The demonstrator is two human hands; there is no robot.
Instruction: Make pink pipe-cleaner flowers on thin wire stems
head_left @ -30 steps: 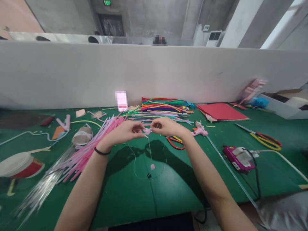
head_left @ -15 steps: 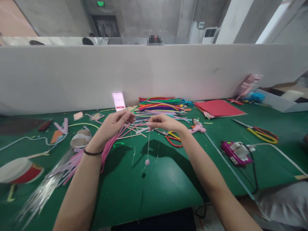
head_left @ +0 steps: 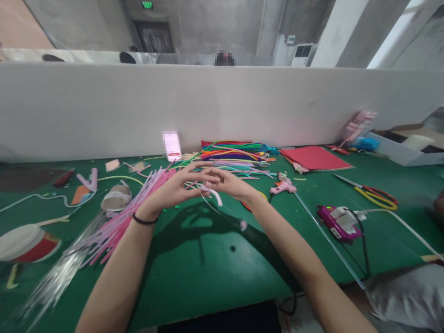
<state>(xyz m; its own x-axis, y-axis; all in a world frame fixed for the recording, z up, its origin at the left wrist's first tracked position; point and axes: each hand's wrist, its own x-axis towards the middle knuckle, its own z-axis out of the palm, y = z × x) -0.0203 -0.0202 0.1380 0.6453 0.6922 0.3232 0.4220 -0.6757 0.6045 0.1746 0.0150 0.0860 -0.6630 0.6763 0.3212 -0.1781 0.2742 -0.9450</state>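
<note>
Both hands meet above the green table. My left hand (head_left: 178,185) reaches in with fingers bent and its thumb against a short pale pink pipe cleaner (head_left: 218,198). My right hand (head_left: 231,183) is closed at the other side, its fingertips pinching at the same piece. The fingertips overlap, so the exact grip is partly hidden. From the piece a thin pale string (head_left: 215,209) runs down to the right, and a small pink ball (head_left: 243,225) swings at its end, blurred. Scissors with red and yellow handles (head_left: 247,206) lie partly hidden behind my right wrist.
Pink pipe cleaners (head_left: 114,236) lie left, colourful bundles (head_left: 232,150) at the back. A pink glue gun (head_left: 283,186), purple power socket (head_left: 340,223), scissors (head_left: 376,196) and red sheets (head_left: 315,158) are right. A phone (head_left: 172,145) leans on the white partition (head_left: 104,111).
My left hand has moved right and my right hand slightly left, so they now meet. The ball, hanging straight down before, has swung right. A bent pink end now shows below the fingers.
</note>
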